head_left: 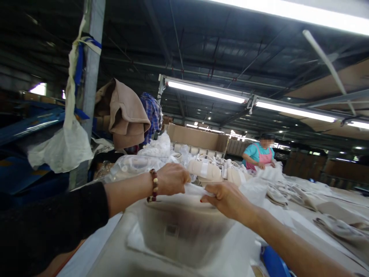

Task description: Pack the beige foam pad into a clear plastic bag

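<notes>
1. While both hands meet at the top edge of a clear bag [184, 231], the left hand [172, 179] is closed in a tight pinch on that edge.
2. Right hand [227, 198] is closed too, fingers pinching the same edge just beside the left; red polish shows on one nail.
3. Clear bag lies on the desk [86, 256] right in front of the person, between the two forearms. A folded beige cloth piece [178, 225] with a small label shows through the plastic.
4. Bead bracelet [154, 185] sits on the left wrist, with a black sleeve [52, 227] further up the arm.
5. Pile of beige goods [207, 169] sits just behind the hands, and a cardboard box [196, 136] stands behind the pile.
6. Co-worker [259, 154] in a teal top and pink apron stands at the far end of the desk, hands on white material — well apart from the clear bag.
7. Metal post [93, 69] stands at left, with a tan coat [123, 111] hung beside it and a white plastic sack [62, 148] tied to it.
8. Blue object [273, 263] lies at the lower right, under the right forearm — cannot tell what it is.
9. Flat beige pieces [331, 221] are spread over the desk to the right.
</notes>
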Tool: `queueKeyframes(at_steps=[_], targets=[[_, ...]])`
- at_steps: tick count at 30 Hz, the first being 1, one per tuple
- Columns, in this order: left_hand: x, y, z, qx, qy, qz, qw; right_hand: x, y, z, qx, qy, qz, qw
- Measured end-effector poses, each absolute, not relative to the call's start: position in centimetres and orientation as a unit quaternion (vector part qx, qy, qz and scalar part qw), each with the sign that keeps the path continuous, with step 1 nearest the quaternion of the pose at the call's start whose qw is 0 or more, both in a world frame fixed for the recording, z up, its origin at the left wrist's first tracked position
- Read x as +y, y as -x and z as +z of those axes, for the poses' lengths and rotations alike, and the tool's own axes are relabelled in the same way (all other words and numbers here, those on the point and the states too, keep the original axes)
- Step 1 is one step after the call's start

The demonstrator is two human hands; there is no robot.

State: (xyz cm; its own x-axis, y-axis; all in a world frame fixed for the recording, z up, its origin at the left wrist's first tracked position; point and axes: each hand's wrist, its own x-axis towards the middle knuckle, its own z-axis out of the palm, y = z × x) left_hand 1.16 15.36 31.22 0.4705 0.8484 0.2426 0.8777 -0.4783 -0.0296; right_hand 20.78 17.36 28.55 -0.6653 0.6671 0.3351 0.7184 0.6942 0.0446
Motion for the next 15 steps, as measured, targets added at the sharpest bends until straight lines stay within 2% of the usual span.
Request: queueKeyframes(at_steps=[3,5,7,11,15], targets=[[14.8,-0.6,28.2,-0.457,0.864,-0.09,0.19,17.1,-20.9,25.9,-0.897,0.327,-0.234,0.186],[14.5,-0.2,23.7,-0.38,0.865,-0.1,0.313,16.9,-20.9,21.8,-0.882,0.278,-0.297,0.239],[13.7,0.2,17.7,-0.303,0.841,-0.171,0.415,16.2,-20.7,16.2,-0.869,0.226,-0.314,0.308],[10.7,0.3,6.8,-0.313,0.834,-0.231,0.39,13.3,-20.1,5.7,-0.875,0.218,-0.268,0.34],[8.1,0.3,2.1,-0.342,0.837,-0.249,0.346,11.0,-19.7,1.2,-0.873,0.217,-0.25,0.358]])
